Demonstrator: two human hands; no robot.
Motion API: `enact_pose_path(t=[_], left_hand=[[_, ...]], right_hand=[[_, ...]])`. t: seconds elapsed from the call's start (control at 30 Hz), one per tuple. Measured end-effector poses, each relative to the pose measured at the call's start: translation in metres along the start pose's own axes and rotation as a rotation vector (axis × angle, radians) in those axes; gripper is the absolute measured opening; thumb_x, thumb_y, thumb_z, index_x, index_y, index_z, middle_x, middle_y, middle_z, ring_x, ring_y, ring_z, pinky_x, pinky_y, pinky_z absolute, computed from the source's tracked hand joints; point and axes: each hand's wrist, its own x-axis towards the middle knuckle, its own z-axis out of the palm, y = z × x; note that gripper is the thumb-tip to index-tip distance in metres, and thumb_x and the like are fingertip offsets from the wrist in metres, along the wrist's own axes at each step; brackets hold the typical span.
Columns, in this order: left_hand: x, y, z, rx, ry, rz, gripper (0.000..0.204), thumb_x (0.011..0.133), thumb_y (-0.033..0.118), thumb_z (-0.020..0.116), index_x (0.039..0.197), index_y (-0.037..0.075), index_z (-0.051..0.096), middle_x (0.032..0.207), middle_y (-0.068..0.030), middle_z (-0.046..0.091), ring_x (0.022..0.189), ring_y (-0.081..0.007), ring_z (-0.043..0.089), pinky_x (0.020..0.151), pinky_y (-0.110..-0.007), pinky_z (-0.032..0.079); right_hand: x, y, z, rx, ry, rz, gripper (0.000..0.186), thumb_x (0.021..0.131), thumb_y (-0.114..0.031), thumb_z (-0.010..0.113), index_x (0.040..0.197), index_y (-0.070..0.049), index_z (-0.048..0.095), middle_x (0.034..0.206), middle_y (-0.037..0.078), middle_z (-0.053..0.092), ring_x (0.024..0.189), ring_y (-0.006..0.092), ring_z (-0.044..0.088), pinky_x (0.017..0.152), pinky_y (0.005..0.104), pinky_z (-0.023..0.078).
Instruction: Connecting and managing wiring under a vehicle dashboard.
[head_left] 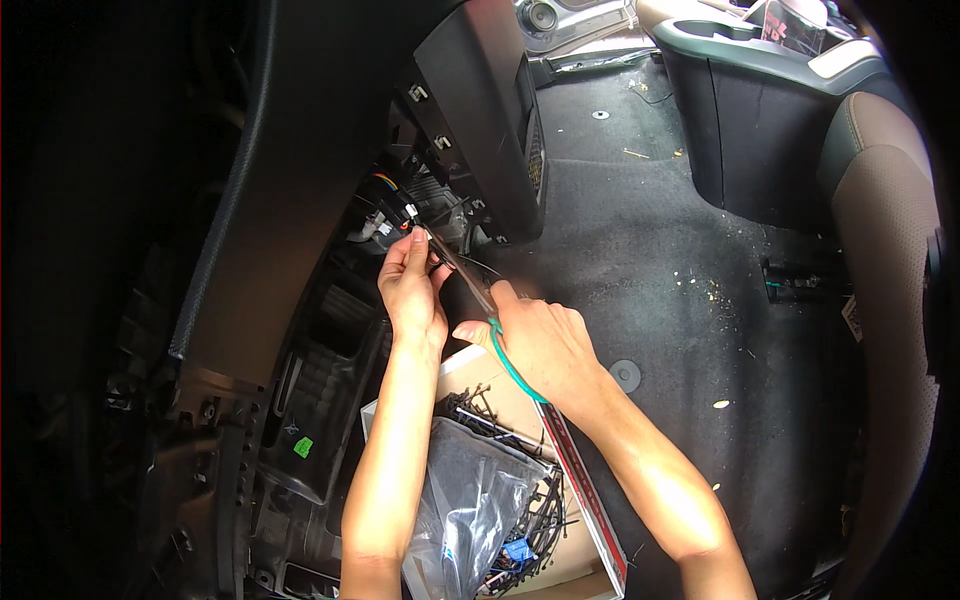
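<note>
My left hand (412, 285) is closed in a pinch at the wiring under the dashboard, its thumb and fingertips beside a small white connector (411, 211). Exactly what it pinches is partly hidden by the fingers. In my right hand (545, 345) is a long, slim metal tool with a green handle (515, 374); whether it is scissors or long-nosed pliers I cannot tell. The tool's tip reaches up to the left fingertips. Coloured wires (385, 181) run just above, into the dark opening.
Below my forearms stands an open cardboard box (590, 500) holding a clear plastic bag (470, 500) and several black cable ties (545, 520). A black console panel (480, 100) with metal clips rises ahead. Dark carpet (640, 260) and a seat (885, 220) lie to the right.
</note>
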Motion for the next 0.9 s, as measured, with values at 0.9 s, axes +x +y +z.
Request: enact_pose_path(t=[0.9], left_hand=[[0.016,-0.008,-0.032,-0.078,-0.364,-0.063,0.031,0.102,0.022,0.049,0.119,-0.002,0.056,0.092,-0.006,0.063,0.078,-0.0117,0.061,0.075,-0.031,0.057]], right_hand=[[-0.015,0.148,-0.054,-0.421,0.526,0.388,0.069,0.084,-0.047,0.066,0.135,-0.007,0.044,0.112,0.019,0.062,0.104,0.0358,0.064,0.087,0.0437,0.052]])
